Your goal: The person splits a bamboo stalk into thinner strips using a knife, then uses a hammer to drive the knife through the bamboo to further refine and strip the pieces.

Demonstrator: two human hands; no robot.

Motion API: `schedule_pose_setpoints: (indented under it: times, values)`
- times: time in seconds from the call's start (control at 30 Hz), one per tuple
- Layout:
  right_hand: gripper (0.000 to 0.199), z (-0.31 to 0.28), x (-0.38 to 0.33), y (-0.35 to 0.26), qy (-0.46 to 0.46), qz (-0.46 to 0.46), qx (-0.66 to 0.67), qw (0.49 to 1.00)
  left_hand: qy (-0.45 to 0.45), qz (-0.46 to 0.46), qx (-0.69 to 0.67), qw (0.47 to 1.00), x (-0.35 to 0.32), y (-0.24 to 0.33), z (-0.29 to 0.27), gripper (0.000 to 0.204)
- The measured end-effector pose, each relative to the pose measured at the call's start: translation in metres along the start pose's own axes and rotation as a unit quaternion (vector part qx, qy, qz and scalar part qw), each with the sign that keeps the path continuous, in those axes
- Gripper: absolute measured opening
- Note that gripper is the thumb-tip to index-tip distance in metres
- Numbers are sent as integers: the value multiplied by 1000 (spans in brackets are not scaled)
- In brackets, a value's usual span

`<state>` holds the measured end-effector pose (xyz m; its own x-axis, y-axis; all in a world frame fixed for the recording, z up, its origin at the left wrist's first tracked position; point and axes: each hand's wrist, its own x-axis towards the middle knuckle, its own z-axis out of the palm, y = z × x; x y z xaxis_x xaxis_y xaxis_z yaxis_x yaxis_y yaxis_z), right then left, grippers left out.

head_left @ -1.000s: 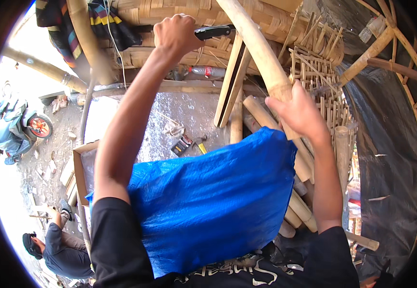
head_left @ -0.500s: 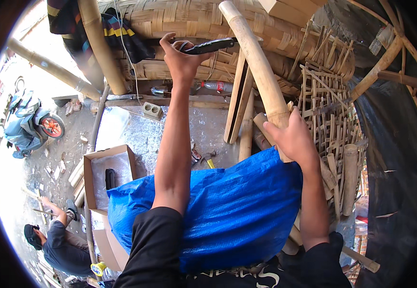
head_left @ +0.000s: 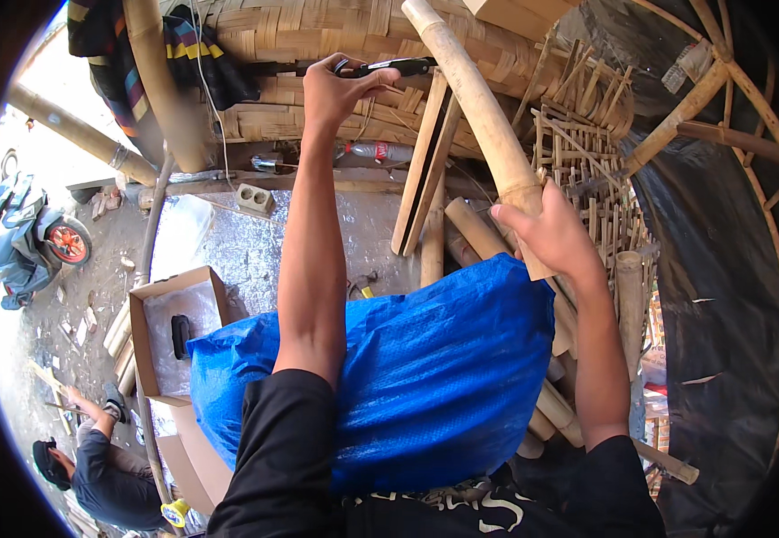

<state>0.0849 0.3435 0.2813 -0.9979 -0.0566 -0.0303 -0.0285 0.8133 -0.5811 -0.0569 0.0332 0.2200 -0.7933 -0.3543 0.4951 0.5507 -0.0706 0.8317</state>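
Note:
My left hand (head_left: 328, 94) reaches far forward, its fingers closed on a black-handled tool (head_left: 400, 67). The tool's far end meets or passes behind the bamboo pole, so its exact kind is hidden. My right hand (head_left: 558, 235) grips the lower part of a thick pale bamboo pole (head_left: 475, 99), thumb across it just below a node. The pole slants up and to the left, with its cut top near the woven bamboo surface. A blue tarpaulin (head_left: 443, 377) covers my lap, and the pole's lower end touches or hangs just over its edge.
An open cardboard box (head_left: 138, 332) holding a black object stands at left. Bamboo lengths (head_left: 479, 229) lean ahead, beside a bamboo lattice (head_left: 587, 179). A plastic bottle (head_left: 380, 152) and concrete block (head_left: 254, 199) lie beyond the silvery sheet. A person (head_left: 112, 475) crouches at lower left, below a motorbike (head_left: 26, 247).
The fingers of my left hand have closed more around the black handle. The surroundings have shifted slightly left and up in view. My right hand keeps its grip on the pole.

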Motion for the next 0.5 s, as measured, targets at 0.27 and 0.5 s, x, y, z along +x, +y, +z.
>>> schedule_pose_setpoints:
  times: [0.27, 0.5]
  values:
    - [66, 0, -9, -2, 40, -72, -23, 996, -13, 7, 82, 997, -3, 8, -7, 30]
    - [51, -34, -35, -55, 87, -92, 110, 986, -30, 41, 158, 986, -5, 3, -2, 35]
